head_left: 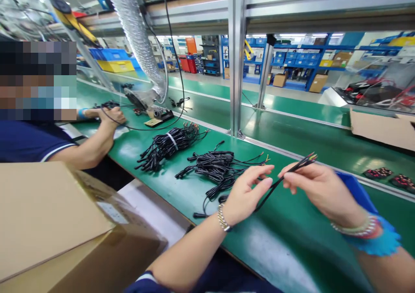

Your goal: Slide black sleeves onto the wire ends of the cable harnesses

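My right hand [316, 185] pinches several black cables [274, 186] near their ends, where short coloured wire tips show. The cables slope down to the left and pass behind my left hand [248, 191]. That hand is open beside them, thumb and fingers apart. Under and beyond it on the green bench [175, 189] lies a loose pile of coiled black cables [214, 165], some with dark connector ends. Farther left lies a bundle of black cables [167, 144] tied with a pale band.
At left, a co-worker's hand [112, 116] holds dark parts at the bench. A cardboard box [48, 215] stands in the near left. A metal post [236, 68] rises from the bench. A blue bin [356, 189] is behind my right wrist. A silver duct [136, 33] hangs down.
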The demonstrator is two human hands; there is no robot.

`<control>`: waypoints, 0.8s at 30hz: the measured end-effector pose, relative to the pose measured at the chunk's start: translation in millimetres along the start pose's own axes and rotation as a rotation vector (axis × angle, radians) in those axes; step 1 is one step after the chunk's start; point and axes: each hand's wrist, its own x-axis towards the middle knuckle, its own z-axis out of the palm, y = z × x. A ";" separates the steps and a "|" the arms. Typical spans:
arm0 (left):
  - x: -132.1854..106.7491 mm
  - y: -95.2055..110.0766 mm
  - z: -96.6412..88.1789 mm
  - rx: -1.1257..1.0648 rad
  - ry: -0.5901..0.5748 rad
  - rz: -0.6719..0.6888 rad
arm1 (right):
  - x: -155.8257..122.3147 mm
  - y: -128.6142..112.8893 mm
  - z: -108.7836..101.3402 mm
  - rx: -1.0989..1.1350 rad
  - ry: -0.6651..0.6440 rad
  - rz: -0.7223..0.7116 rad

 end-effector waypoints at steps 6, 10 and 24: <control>-23.5 -43.0 -70.3 0.875 0.126 -0.074 | 43.2 -62.7 -35.5 -0.106 0.147 -0.172; -45.1 -76.3 -75.0 1.103 -0.012 -0.221 | 85.4 -78.4 -52.4 -0.115 0.308 -0.317; -32.7 -42.7 -71.7 0.843 -0.549 -0.364 | 245.8 104.3 -132.4 0.433 0.967 0.292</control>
